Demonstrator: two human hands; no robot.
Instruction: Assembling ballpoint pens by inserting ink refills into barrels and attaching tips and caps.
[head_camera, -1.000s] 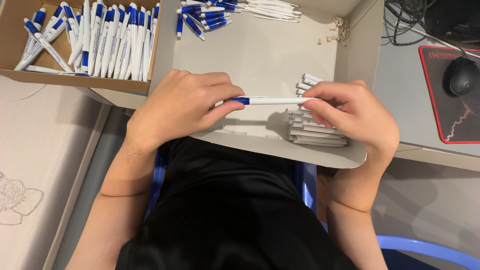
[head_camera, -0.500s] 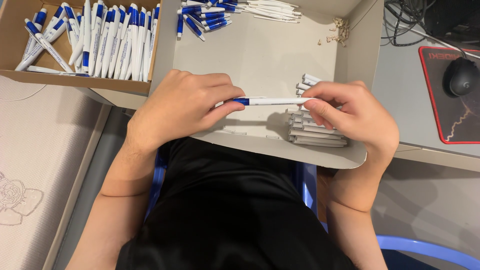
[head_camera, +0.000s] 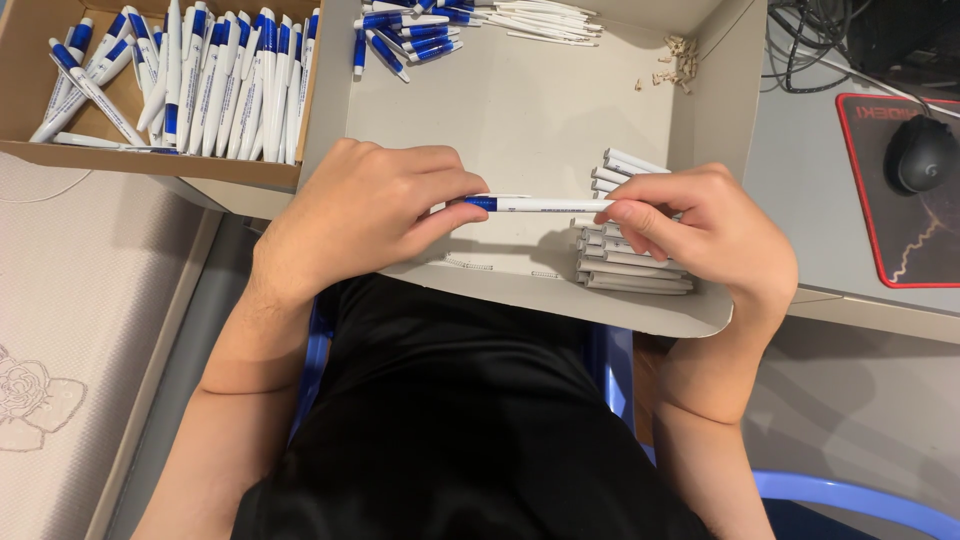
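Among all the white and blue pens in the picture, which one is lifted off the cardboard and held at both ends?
The pen between the left hand and right hand, held level; the others lie in the boxes.

Grey desk (head_camera: 810, 200) at right, edge running just past shallow grey cardboard tray (head_camera: 520, 110); tray resting partly on desk, partly over lap. On desk: black mouse pad with red border (head_camera: 905, 235), black computer mouse (head_camera: 922, 155) on top of pad; tangle of dark cables (head_camera: 810, 45) at far right corner. Brown cardboard box (head_camera: 25, 60) beside tray at left, its support hidden. Pale quilted surface (head_camera: 80, 330) with stitched flower pattern at lower left, below box
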